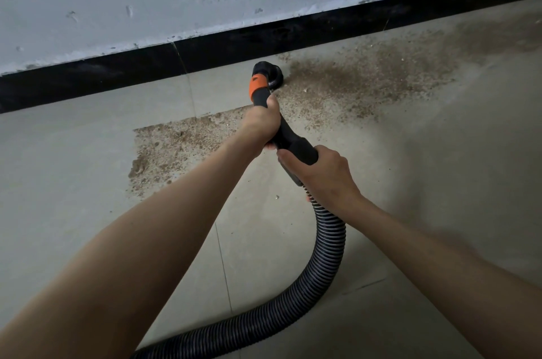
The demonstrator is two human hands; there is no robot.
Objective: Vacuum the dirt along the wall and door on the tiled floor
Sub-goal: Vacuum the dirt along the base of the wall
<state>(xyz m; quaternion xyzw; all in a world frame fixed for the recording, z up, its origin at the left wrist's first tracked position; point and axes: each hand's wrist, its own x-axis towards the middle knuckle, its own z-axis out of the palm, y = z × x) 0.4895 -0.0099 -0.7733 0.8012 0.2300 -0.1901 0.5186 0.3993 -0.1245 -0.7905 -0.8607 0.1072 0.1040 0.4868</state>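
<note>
Two hands on one tool. Leftmost in view, a squarish patch of dirt [179, 147] lies on the tiled floor [73, 153]: sandy brown grit, grainy, loose, with a sharp straight upper edge where bare grey tile begins. Tiles are smooth and matte, with thin grout lines. Behind runs a glossy black skirting [117, 74] under a white painted wall [117, 6], which is chipped and scuffed.

Left hand [259, 124] is wrapped round the vacuum wand [286, 131] just below its orange collar [257, 89], fingers curled tight. The wand is hard black plastic, rigid and probably light; this forward grip steers the round nozzle [271, 74], which sits on the floor close to the skirting at the left edge of the larger spread of grit [366, 77].

Right hand [322, 174] grasps the wand's rear end, where the ribbed hose [325, 256] joins. The hose is corrugated and flexible, looping down and away to the bottom-left (its drag likely resists more than the wand's weight does). Holding at that joint should keep the hose from kinking or tugging the nozzle off line.

Further right, the grit thins into a dusty brown haze along the skirting. No door is in view.
</note>
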